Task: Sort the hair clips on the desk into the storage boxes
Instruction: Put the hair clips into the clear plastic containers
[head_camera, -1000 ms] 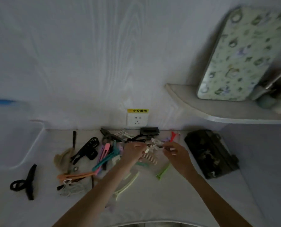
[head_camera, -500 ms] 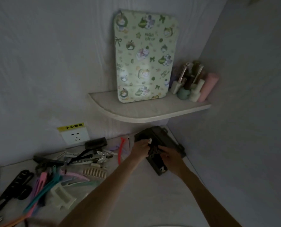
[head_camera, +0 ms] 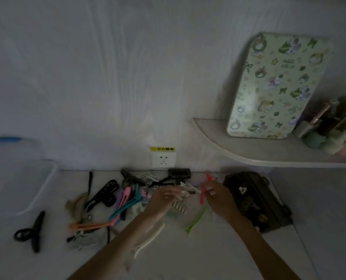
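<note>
Both hands hover over the hair clips (head_camera: 127, 201) mid-counter; left hand (head_camera: 164, 201) pinches a small silvery clip (head_camera: 185, 194), right hand (head_camera: 218, 197) loosely curled (grip unclear). Light, stiff, springy: pinch at the hinge.

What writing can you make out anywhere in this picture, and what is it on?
"HELLO": printed more than once on the green patterned board; the smaller words under it are too blurred to read.
Yellow label above the wall socket: Chinese characters, too blurred to read.
Nothing else legible.
</note>
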Demonstrator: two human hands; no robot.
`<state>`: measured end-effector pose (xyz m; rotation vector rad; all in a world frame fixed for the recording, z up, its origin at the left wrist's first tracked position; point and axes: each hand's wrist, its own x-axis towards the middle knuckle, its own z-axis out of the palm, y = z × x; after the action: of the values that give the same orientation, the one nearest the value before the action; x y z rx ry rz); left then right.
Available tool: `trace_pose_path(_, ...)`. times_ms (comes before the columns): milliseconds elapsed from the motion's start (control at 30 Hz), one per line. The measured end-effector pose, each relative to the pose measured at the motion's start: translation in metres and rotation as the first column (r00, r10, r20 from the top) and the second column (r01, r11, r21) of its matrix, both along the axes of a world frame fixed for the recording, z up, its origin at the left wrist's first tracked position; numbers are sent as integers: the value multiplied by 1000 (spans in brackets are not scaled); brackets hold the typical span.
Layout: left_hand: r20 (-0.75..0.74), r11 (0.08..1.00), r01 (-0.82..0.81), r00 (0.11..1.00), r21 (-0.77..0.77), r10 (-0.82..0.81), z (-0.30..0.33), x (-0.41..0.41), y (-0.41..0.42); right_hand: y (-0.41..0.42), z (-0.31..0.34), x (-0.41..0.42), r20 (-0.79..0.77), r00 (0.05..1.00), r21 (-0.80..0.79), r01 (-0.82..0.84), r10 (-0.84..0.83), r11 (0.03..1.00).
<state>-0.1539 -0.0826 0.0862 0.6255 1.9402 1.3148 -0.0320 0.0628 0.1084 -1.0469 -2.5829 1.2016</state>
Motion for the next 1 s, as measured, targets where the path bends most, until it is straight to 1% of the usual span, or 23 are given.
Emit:
trace_pose_path(67,-54,995,-97,994,-19,95,15,-25,-38,-32,9,-40,4,987,-16,-160,160,987)
trace_pose_path(133,-193,977,-205,963,-59,190,26,-53,-80,-67,14,-78,-37,962,-23,-272,271,962)
trace_pose_path(167,-268,963,-255,937,-82,225,32,-65,-99,-83,19,-94,-10,951,-51,-309,309,950)
trace_pose_path(200,-340,945,-314,902,-96,265,39,-78,-121,-101,22,-111,25,924,-76,-379,382,922)
trace_pose_path(233,-407,915,-389,857,-108,316,45,-91,-148,-123,28,-129,52,899,-102,-429,435,898)
trace_pose_path(267,-472,878,-466,801,-108,368,55,-99,-169,-140,30,-145,35,879,-112,-470,476,876)
trace_pose_path(300,-546,831,-550,724,-88,421,66,-108,-191,-159,33,-160,14,860,-121,-505,510,854)
trace_pose_path(367,-699,739,-674,525,7,486,86,-125,-233,-197,40,-192,-19,813,-148,-578,582,803)
trace_pose_path(400,-756,707,-705,437,47,486,94,-134,-253,-215,46,-207,-30,801,-169,-594,598,787)
trace_pose_path(433,-795,682,-728,374,68,478,101,-141,-270,-230,52,-222,-46,802,-211,-591,596,779)
trace_pose_path(467,-814,657,-750,337,73,474,105,-147,-285,-244,58,-235,-70,810,-276,-577,583,769)
trace_pose_path(533,-807,598,-798,307,70,504,105,-157,-315,-271,71,-264,-80,837,-454,-515,542,727)
trace_pose_path(600,-745,518,-854,312,52,589,98,-161,-337,-293,80,-285,-16,860,-602,-416,511,681)
trace_pose_path(667,-620,426,-903,302,57,724,87,-163,-351,-311,79,-303,62,859,-646,-354,508,676)
trace_pose_path(700,-528,360,-930,271,71,805,83,-163,-353,-316,78,-309,64,870,-651,-335,488,681)
trace_pose_path(733,-404,272,-960,222,71,887,79,-162,-354,-319,77,-316,49,888,-646,-320,457,693)
trace_pose_path(767,-260,180,-983,165,36,951,77,-161,-354,-322,75,-320,36,905,-638,-307,425,707)
trace_pose_path(800,-111,120,-992,122,-28,986,76,-160,-352,-322,75,-324,20,920,-631,-291,391,719)
trace_pose_path(833,32,121,-988,119,-94,992,75,-160,-351,-323,75,-325,8,934,-644,-268,357,717)
trace_pose_path(867,160,174,-976,153,-130,975,74,-158,-348,-321,75,-325,-15,944,-671,-254,329,697)
trace_pose_path(900,263,248,-959,207,-137,942,75,-158,-345,-318,75,-323,-44,950,-697,-251,309,672)
trace_pose_path(933,338,306,-944,249,-126,908,76,-158,-341,-314,77,-320,-69,952,-714,-255,298,652)
trace_pose_path(1000,414,346,-934,282,-88,866,79,-158,-335,-303,80,-311,-88,950,-719,-269,300,641)
